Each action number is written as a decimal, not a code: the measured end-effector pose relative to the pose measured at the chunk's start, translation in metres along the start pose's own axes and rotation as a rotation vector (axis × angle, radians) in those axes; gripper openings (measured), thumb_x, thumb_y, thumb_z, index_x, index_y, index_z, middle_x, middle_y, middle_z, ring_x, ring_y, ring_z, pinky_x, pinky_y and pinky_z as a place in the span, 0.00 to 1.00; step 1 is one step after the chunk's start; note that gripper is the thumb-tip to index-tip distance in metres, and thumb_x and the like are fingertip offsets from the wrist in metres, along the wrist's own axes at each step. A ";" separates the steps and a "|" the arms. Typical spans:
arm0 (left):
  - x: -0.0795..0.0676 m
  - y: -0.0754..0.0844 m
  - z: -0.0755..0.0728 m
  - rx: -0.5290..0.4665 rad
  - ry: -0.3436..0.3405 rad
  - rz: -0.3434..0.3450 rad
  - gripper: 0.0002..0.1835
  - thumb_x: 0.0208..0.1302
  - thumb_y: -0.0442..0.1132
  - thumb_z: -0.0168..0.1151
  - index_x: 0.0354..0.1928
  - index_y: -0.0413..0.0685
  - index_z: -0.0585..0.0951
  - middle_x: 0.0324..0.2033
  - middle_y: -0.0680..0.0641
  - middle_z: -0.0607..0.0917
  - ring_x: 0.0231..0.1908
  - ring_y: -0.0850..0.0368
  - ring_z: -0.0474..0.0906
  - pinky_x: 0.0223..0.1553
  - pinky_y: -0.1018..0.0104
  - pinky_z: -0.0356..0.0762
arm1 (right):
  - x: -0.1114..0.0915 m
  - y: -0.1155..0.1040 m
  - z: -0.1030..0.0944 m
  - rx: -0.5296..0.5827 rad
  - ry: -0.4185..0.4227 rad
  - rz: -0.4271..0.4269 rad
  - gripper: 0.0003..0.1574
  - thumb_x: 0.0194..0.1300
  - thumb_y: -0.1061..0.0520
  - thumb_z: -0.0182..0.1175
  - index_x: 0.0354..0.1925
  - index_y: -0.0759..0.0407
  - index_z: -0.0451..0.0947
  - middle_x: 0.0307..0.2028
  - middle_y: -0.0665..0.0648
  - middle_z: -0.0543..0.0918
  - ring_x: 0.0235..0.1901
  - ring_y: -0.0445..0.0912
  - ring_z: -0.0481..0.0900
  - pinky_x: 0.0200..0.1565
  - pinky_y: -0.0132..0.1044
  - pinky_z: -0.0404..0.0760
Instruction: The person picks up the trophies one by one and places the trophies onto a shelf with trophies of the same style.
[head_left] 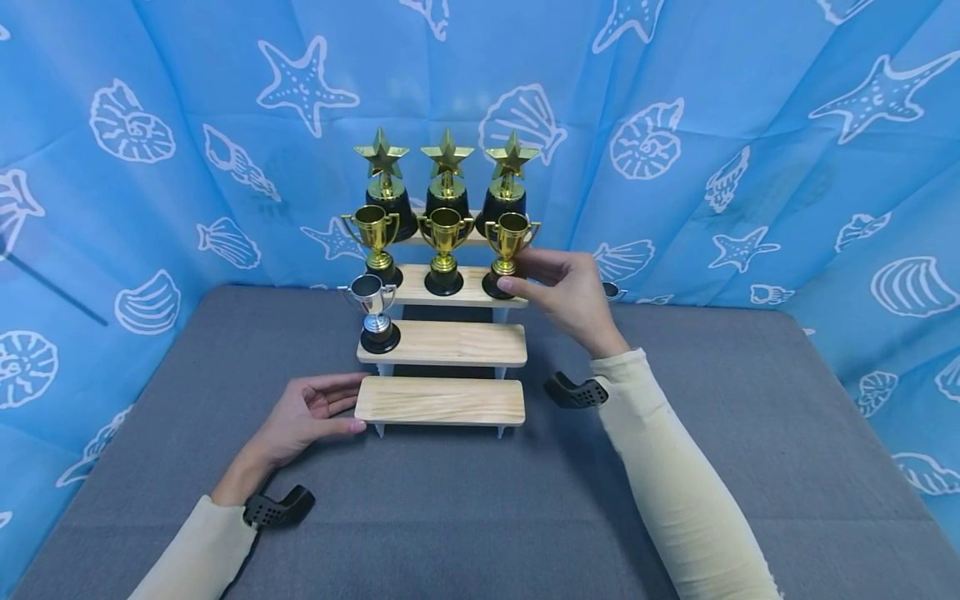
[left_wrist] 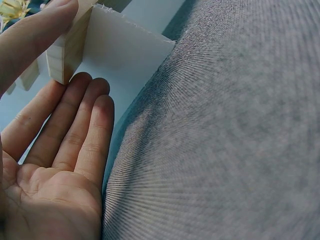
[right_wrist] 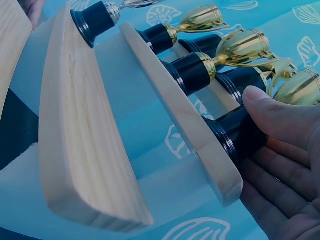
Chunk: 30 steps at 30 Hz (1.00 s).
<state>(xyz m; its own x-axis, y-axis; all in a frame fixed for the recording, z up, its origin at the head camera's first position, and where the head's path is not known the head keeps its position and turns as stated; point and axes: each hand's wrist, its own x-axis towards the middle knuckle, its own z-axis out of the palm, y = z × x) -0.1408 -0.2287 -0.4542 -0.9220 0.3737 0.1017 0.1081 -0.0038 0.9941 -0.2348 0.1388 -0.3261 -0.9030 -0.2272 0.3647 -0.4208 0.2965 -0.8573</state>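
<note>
A stepped wooden display stand [head_left: 441, 402] stands on the table. My left hand [head_left: 311, 417] touches the left end of its lowest shelf, thumb near the front corner. In the left wrist view the fingers [left_wrist: 92, 135] lie nearly straight, tips against the stand's end. On the second shelf from the top, my right hand [head_left: 566, 292] pinches a gold trophy cup [head_left: 512, 233] by its black base [right_wrist: 242, 132]. Two more gold cups [head_left: 445, 233] [head_left: 373, 229] stand left of it. One silver trophy cup [head_left: 372, 304] sits at the left of the shelf below.
Three gold star trophies [head_left: 447, 167] line the top shelf. Behind my right hand, part of another silver cup [head_left: 613, 290] shows, mostly hidden. Grey cloth [head_left: 450, 517] covers the table. A blue curtain [head_left: 720, 100] with white sea shapes hangs behind.
</note>
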 end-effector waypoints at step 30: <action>0.000 0.000 0.001 -0.018 -0.007 0.013 0.36 0.54 0.19 0.70 0.65 0.17 0.66 0.62 0.21 0.72 0.57 0.58 0.81 0.60 0.64 0.80 | -0.045 0.021 -0.034 -0.068 0.063 0.063 0.29 0.61 0.54 0.75 0.59 0.62 0.82 0.54 0.59 0.86 0.57 0.48 0.82 0.61 0.45 0.82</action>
<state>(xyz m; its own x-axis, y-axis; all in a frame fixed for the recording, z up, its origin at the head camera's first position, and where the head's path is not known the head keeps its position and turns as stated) -0.1408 -0.2276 -0.4545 -0.9178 0.3802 0.1145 0.1133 -0.0256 0.9932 -0.2065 0.1868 -0.3482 -0.9306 -0.1480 0.3348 -0.3660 0.3714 -0.8533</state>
